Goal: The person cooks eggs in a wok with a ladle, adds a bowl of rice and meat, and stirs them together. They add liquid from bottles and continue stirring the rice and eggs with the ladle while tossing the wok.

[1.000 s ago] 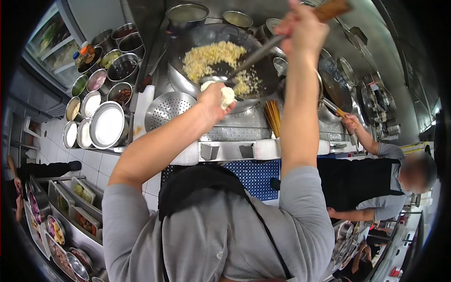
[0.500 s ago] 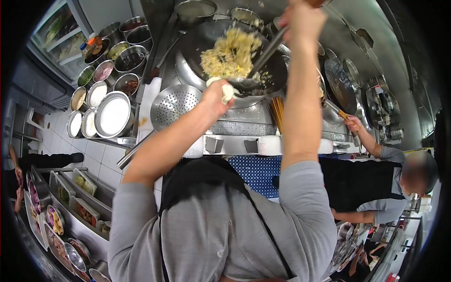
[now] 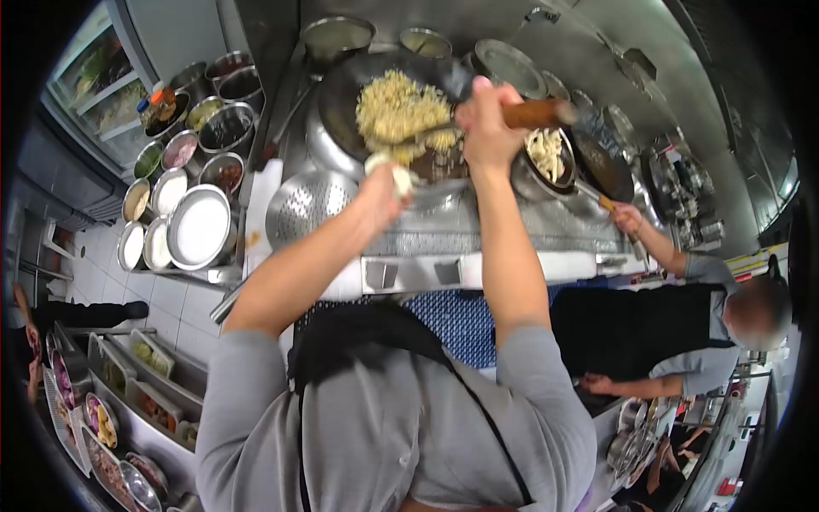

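Note:
Fried rice (image 3: 399,104) with yellow bits, probably egg, lies in the large dark wok (image 3: 331,115). My left hand (image 3: 382,200), somewhat blurred, is closed on a pale cloth (image 3: 401,177) at the near-left rim of the wok. Over the wok's right side, my right hand (image 3: 490,136) grips a ladle by its shaft, and the wooden handle end (image 3: 539,113) sticks out to the right. The ladle's head is blurred among the rice. Left of the wok rests a perforated metal strainer (image 3: 309,205), partly covered by my left forearm.
Bowls of ingredients (image 3: 198,226) crowd a stand on the left. At right, a co-worker's hand (image 3: 629,218) holds a wooden-handled pan (image 3: 550,183) containing pale strips. Metal pots (image 3: 339,34) line the back of the stove.
My right hand has come down and left, and the ladle has tilted from steep to nearly level. Tossed rice has settled in the wok. The co-worker's pan now shows beside the wok.

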Demonstrator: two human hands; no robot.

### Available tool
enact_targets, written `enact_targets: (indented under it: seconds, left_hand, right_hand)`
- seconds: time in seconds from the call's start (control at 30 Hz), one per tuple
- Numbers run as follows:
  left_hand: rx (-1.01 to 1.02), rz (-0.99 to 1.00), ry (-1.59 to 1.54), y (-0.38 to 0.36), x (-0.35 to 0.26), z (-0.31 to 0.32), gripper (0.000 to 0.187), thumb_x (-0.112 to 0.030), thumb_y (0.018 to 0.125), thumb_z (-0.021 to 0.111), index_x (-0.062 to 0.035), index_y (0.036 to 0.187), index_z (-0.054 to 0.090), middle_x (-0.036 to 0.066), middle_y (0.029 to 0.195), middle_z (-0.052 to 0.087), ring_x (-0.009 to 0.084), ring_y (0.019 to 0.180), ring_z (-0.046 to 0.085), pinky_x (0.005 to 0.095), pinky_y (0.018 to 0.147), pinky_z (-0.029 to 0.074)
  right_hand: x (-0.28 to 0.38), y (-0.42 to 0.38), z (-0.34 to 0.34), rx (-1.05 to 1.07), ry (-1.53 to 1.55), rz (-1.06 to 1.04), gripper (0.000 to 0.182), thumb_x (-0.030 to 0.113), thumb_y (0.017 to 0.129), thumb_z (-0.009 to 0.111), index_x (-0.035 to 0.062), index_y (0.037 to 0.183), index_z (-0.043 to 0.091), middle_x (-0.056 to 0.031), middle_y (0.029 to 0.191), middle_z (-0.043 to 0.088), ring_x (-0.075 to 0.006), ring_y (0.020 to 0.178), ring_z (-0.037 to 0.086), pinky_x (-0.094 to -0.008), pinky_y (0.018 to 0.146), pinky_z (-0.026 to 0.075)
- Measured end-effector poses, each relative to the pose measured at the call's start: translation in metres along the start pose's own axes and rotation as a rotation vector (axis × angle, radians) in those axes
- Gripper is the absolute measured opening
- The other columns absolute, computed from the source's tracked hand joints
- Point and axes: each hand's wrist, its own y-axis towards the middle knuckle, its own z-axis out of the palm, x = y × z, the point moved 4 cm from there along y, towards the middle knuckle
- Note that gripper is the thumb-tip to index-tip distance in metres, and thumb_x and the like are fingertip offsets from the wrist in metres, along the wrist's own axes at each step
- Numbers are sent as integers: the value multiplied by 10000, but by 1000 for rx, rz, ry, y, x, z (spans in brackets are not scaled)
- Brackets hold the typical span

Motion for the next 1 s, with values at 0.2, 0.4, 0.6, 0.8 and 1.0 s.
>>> enact_targets:
  seconds: [0.2, 0.4, 0.6, 0.8, 1.0]
  left_hand:
    - [30, 51, -60, 21, -1, -12, 106, -213, 907, 492, -119, 926, 538, 51, 758, 580, 182, 597, 553, 257, 419, 409]
    - [1, -107, 34, -78, 39, -25, 136, -128, 852, 493, -114, 981, 537, 71, 826, 612, 183, 632, 584, 273, 421, 427]
    - [-5, 63, -42, 14, 10, -12, 61, -157, 859, 532, -102, 870, 557, 70, 770, 629, 192, 629, 615, 268, 407, 432]
    - [-1, -29, -48, -41, 34, -30, 77, -173, 879, 516, -145, 945, 545, 74, 836, 629, 209, 662, 605, 327, 444, 427]
    - [-1, -3, -9, 50, -19, -15, 115, -208, 861, 532, -112, 801, 551, 58, 688, 579, 168, 487, 535, 233, 315, 374]
  right_hand:
    - [-30, 37, 9, -104, 60, 15, 323, 95, 854, 675, 73, 630, 443, -3, 473, 432, -103, 364, 415, -273, 368, 355]
    - [33, 129, 45, -118, -205, 33, 290, 114, 820, 679, 66, 622, 473, -26, 477, 463, -154, 346, 452, -310, 348, 355]
    - [3, 93, 24, -86, -134, 63, 286, 60, 811, 662, 58, 615, 455, -60, 484, 481, -160, 360, 477, -312, 364, 394]
    - [14, 124, 10, -124, -68, 109, 287, 24, 822, 679, 72, 654, 450, -27, 498, 429, -134, 364, 398, -314, 362, 364]
    - [44, 125, 22, -75, -78, 112, 256, 63, 836, 664, 81, 672, 468, -14, 497, 428, -139, 366, 402, -317, 360, 354]
